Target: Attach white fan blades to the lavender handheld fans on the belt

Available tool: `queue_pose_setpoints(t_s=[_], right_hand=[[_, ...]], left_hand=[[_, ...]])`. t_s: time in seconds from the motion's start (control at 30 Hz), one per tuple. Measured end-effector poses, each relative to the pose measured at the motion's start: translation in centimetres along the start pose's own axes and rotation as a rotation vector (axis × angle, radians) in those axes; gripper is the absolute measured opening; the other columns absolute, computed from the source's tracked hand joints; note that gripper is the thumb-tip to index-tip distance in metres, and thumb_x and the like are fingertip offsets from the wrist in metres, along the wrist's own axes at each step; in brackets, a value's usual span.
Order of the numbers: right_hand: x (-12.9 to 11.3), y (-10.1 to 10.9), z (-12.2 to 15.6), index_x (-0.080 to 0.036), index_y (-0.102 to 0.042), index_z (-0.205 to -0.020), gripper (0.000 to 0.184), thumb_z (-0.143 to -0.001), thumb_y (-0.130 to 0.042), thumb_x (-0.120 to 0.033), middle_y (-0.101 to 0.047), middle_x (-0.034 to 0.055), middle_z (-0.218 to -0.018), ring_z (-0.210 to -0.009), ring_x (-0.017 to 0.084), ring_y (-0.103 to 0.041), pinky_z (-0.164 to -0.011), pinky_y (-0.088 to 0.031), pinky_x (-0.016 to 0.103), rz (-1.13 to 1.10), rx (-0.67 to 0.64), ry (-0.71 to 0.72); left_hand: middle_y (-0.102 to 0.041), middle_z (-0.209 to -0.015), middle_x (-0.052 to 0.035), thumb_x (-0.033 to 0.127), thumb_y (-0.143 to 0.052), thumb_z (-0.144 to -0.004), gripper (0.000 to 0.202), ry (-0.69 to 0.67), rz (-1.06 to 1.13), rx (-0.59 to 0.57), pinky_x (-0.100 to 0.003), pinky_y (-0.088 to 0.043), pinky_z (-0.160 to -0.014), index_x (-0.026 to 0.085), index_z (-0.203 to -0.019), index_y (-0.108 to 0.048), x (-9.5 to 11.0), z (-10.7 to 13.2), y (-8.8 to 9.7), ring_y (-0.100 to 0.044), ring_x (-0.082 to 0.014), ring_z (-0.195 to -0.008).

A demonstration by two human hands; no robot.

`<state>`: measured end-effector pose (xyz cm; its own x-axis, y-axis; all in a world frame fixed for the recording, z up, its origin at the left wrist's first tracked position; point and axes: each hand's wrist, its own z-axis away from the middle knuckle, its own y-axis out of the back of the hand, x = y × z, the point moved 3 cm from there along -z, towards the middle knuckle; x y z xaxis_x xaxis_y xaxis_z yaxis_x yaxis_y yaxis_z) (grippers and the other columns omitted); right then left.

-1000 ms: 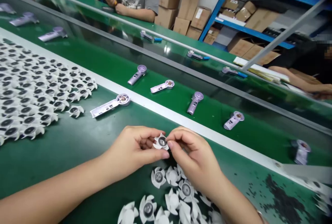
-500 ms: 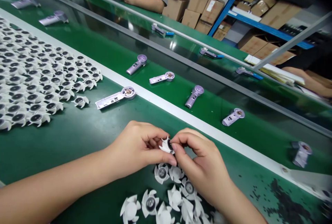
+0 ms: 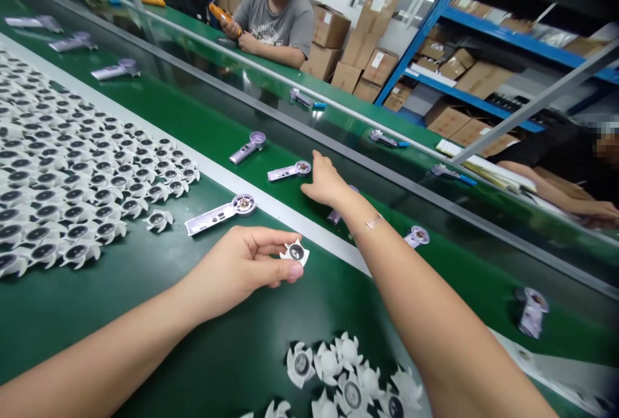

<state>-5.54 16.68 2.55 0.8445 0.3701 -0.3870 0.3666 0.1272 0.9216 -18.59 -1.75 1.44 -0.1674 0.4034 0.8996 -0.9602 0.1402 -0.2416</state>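
Note:
My left hand (image 3: 251, 260) pinches a small white fan blade (image 3: 294, 252) between thumb and fingers, its dark round hub facing up. My right hand (image 3: 326, 179) stretches over the green belt, fingers apart and holding nothing. Just left of its fingertips lies a lilac fan housing (image 3: 289, 171) with a coppery motor in its round end. Another open lilac housing (image 3: 221, 213) rests on the table beyond my left hand. My right forearm partly covers a further housing (image 3: 334, 216) on the belt. Loose white fan blades (image 3: 300, 364) lie in a pile nearest me.
Rows of fan blades (image 3: 77, 196) cover the table's left side. A white rail (image 3: 275, 213) divides table from belt. More housings (image 3: 533, 311) lie along the belt. Across it sit a person in a grey shirt (image 3: 280, 24) and another person's arm (image 3: 546, 189). Cartons (image 3: 333, 26) stand behind.
My right hand has let go of the fan blade and reached forward over the belt. My left hand keeps the blade. The view has tilted up, showing more of the room.

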Motion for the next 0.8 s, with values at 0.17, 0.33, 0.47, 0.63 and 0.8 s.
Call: queue_pose_setpoints(t_s=[0.17,0.33,0.47,0.63,0.8], right_hand=[[-0.1,-1.0,-4.9,-0.015,-0.062,-0.112,0.027,-0.091,-0.064,-0.033,-0.063,0.0076,-0.115,-0.100,0.021,-0.062,-0.088,-0.052,0.043,0.004,-0.089,0.064],[-0.4,2.2,2.1,-0.016,-0.065,-0.092,0.027,-0.072,-0.077,-0.030,-0.064,0.0040,-0.092,-0.084,0.019,-0.060,-0.076,-0.047,0.032,-0.030,0.031,0.128],[-0.2,4.5,10.2,-0.019,-0.064,-0.090,0.024,-0.072,-0.074,-0.032,-0.065,0.0013,-0.086,-0.076,0.017,-0.060,-0.067,-0.047,0.029,-0.157,0.070,0.089],[-1.1,4.7,16.7,-0.022,-0.063,-0.116,0.040,-0.078,-0.072,-0.028,-0.068,0.0040,-0.102,-0.083,0.018,-0.065,-0.071,-0.054,0.028,-0.492,0.065,0.061],[-3.2,4.3,19.2,-0.027,-0.052,-0.125,0.050,-0.079,-0.071,-0.021,-0.068,0.0033,-0.107,-0.087,0.018,-0.068,-0.071,-0.056,0.027,-0.339,0.061,0.182]], left_hand=[[-0.073,-0.081,-0.0014,0.021,-0.083,-0.071,0.041,-0.030,0.130,0.000,-0.022,-0.050,-0.071,0.018,-0.109,-0.071,1.2,0.1,0.7,-0.065,-0.0108,-0.073],[-0.074,-0.088,-0.0030,0.023,-0.082,-0.074,0.034,-0.021,0.217,-0.071,-0.017,-0.051,-0.073,0.020,-0.107,-0.073,2.2,1.2,0.9,-0.066,-0.0096,-0.080],[-0.075,-0.087,-0.0027,0.026,-0.079,-0.078,0.032,-0.090,0.200,-0.104,-0.016,-0.052,-0.071,0.024,-0.109,-0.073,2.5,2.1,0.9,-0.067,-0.0098,-0.079],[-0.073,-0.088,-0.0017,0.019,-0.075,-0.079,0.032,-0.324,-0.095,-0.027,-0.018,-0.055,-0.066,0.025,-0.110,-0.074,2.9,2.9,0.1,-0.066,-0.0109,-0.073],[-0.070,-0.106,-0.0035,0.017,-0.072,-0.080,0.032,-0.545,-0.465,-0.009,-0.017,-0.056,-0.064,0.024,-0.111,-0.074,3.3,3.4,-1.0,-0.067,-0.0136,-0.083]])
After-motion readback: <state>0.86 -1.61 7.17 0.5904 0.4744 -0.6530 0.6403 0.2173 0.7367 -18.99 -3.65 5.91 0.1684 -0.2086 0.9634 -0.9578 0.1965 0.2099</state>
